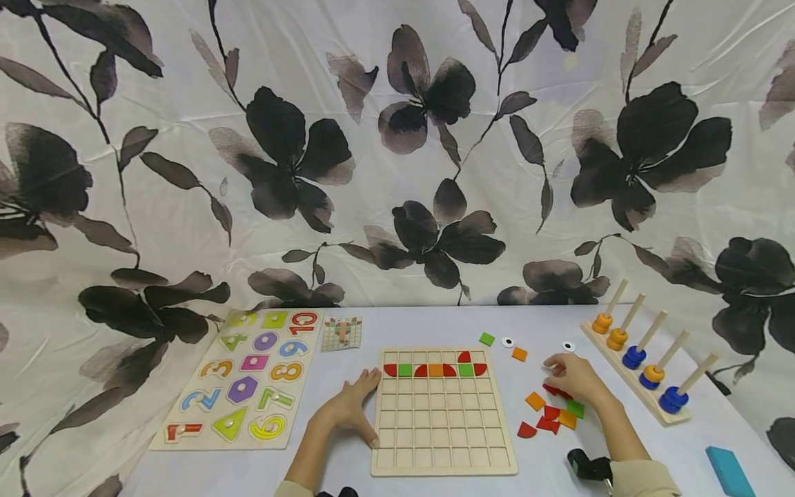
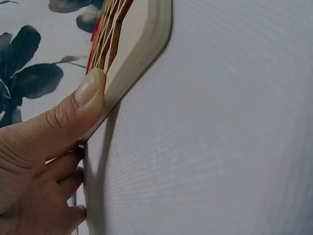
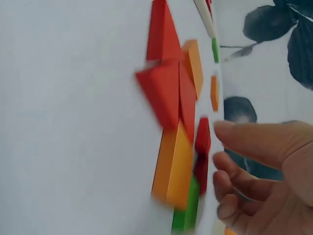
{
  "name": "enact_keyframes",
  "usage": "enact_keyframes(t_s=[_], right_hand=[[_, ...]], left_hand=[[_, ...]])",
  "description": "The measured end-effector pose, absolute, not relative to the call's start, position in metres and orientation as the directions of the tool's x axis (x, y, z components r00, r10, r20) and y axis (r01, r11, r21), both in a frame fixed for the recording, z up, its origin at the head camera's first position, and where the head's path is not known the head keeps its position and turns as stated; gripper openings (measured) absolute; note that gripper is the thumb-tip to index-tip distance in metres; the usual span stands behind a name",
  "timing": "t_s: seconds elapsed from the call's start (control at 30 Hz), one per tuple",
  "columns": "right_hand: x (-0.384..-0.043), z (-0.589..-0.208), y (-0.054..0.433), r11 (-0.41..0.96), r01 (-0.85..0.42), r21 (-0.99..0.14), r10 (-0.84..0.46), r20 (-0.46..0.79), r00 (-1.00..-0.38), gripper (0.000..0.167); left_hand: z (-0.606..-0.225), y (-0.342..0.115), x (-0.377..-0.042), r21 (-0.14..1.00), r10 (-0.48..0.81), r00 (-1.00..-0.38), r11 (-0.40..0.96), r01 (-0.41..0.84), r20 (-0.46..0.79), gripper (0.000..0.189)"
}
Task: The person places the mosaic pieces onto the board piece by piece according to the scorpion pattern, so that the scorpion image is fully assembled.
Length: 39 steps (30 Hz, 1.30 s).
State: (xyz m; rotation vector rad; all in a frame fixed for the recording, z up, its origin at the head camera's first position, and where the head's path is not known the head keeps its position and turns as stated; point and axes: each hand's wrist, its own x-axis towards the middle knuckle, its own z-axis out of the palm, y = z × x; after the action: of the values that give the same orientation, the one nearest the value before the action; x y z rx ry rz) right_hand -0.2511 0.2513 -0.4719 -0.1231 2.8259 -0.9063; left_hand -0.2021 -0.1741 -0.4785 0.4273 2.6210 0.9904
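A: What's the left hand up to?

B: Fingers spread along the grid board's left side, thumb touching the edge near the close corner. The grid board lies flat on the table.

A: And the loose pieces?

B: Clustered right of the board. Some red pieces lie just beside the right hand's fingertips. The right hand is loosely bent, gap between thumb and fingers.

A: Further back?

B: White disc just beyond those fingers.
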Motion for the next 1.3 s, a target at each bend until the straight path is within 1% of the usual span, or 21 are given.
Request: enact_keyframes(t_s=[0.13,0.27,0.43,0.57,0.63,0.73,0.83,0.9,1.03,1.17,1.27,1.3], right_hand=[[-0.237,-0.472,0.260,0.816,-0.055,-0.576,-0.177,-0.158,-0.971,0.034],[-0.230,-0.475,0.262,0.814,-0.080,-0.575,-0.187,-0.128,-0.974,0.037],[-0.231,-0.481,0.258,0.824,-0.090,-0.560,-0.165,-0.084,-0.983,0.035],[-0.236,-0.482,0.250,0.836,-0.109,-0.538,-0.168,-0.063,-0.984,0.029],[-0.238,-0.480,0.247,0.836,-0.111,-0.537,-0.174,-0.068,-0.982,0.024],[-0.242,-0.474,0.244,0.828,-0.094,-0.553,-0.187,-0.114,-0.976,0.016],[-0.250,-0.468,0.243,0.824,-0.081,-0.560,-0.208,-0.167,-0.964,0.016],[-0.255,-0.464,0.241,0.817,-0.087,-0.570,-0.222,-0.172,-0.960,0.018],[-0.268,-0.460,0.229,0.778,-0.170,-0.605,-0.282,-0.094,-0.955,0.012],[-0.281,-0.458,0.201,0.706,-0.281,-0.650,-0.367,0.003,-0.930,0.007],[-0.291,-0.458,0.173,0.622,-0.325,-0.713,-0.410,0.057,-0.910,0.011],[-0.294,-0.458,0.163,0.583,-0.322,-0.746,-0.413,0.069,-0.908,0.014]], left_hand=[[-0.479,-0.175,-0.202,0.667,0.355,-0.917,0.730,0.150,-0.183,0.119],[-0.481,-0.176,-0.203,0.657,0.354,-0.917,0.738,0.154,-0.183,0.119],[-0.482,-0.177,-0.203,0.662,0.360,-0.915,0.733,0.157,-0.182,0.119],[-0.482,-0.176,-0.203,0.670,0.364,-0.914,0.726,0.157,-0.181,0.119],[-0.483,-0.176,-0.203,0.673,0.370,-0.912,0.722,0.161,-0.179,0.119],[-0.484,-0.175,-0.204,0.670,0.373,-0.911,0.724,0.166,-0.178,0.120],[-0.484,-0.175,-0.205,0.664,0.371,-0.911,0.729,0.167,-0.179,0.120],[-0.483,-0.175,-0.205,0.660,0.371,-0.911,0.733,0.168,-0.180,0.119],[-0.482,-0.175,-0.205,0.663,0.370,-0.911,0.731,0.163,-0.184,0.119],[-0.480,-0.175,-0.203,0.669,0.374,-0.910,0.725,0.165,-0.181,0.119],[-0.481,-0.175,-0.203,0.671,0.376,-0.909,0.722,0.166,-0.180,0.119],[-0.481,-0.175,-0.202,0.672,0.377,-0.908,0.721,0.166,-0.180,0.118]])
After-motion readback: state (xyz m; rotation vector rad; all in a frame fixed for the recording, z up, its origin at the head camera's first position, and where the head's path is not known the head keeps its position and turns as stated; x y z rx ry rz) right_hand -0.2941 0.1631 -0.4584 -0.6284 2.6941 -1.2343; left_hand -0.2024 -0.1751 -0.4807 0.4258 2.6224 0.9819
